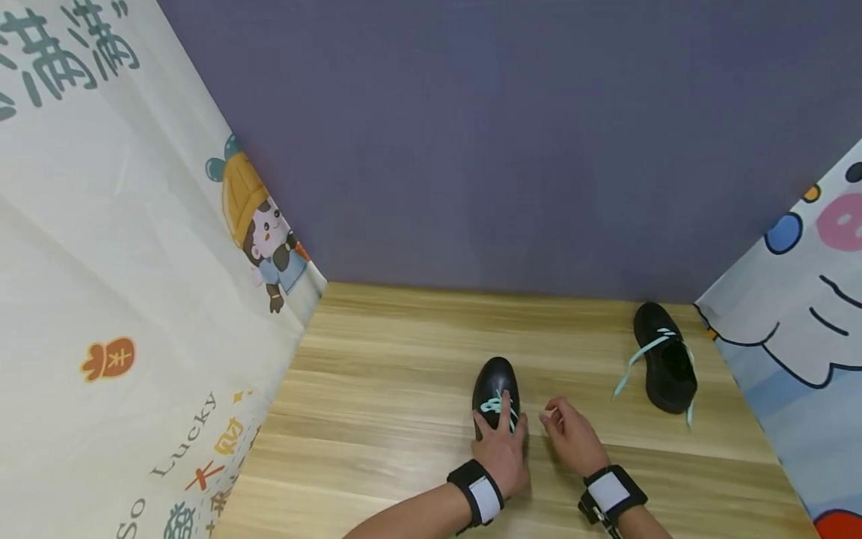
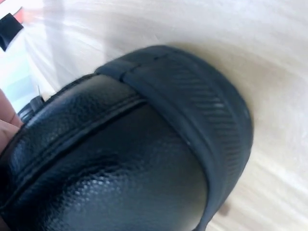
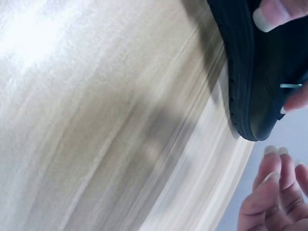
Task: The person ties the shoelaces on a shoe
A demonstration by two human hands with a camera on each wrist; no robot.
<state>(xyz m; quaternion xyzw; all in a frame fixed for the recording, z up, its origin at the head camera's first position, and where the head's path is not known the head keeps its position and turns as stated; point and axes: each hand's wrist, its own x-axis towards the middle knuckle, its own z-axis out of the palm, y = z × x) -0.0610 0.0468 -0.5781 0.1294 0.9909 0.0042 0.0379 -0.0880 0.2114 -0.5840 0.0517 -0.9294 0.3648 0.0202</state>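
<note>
A black shoe [image 1: 494,380] with mint-green laces tied in a bow [image 1: 493,405] stands on the wood-patterned surface, toe pointing away. My left hand [image 1: 501,455] holds it from above, fingers spread over its rear and sides, with one finger by the laces. The left wrist view shows the shoe's heel [image 2: 120,163] up close. Just to the right, my right hand [image 1: 574,436] hovers apart from the shoe, its fingers [image 3: 267,166] loosely curled and nothing visible between them. Part of the shoe's opening is hidden under the left hand.
A second black shoe [image 1: 663,359] lies farther right, its mint laces [image 1: 633,367] hanging loose on both sides. The wood-patterned surface [image 1: 377,374] meets a grey-blue panel [image 1: 471,150] at the back. Printed white cloths flank it at left [image 1: 135,224] and right [image 1: 795,322].
</note>
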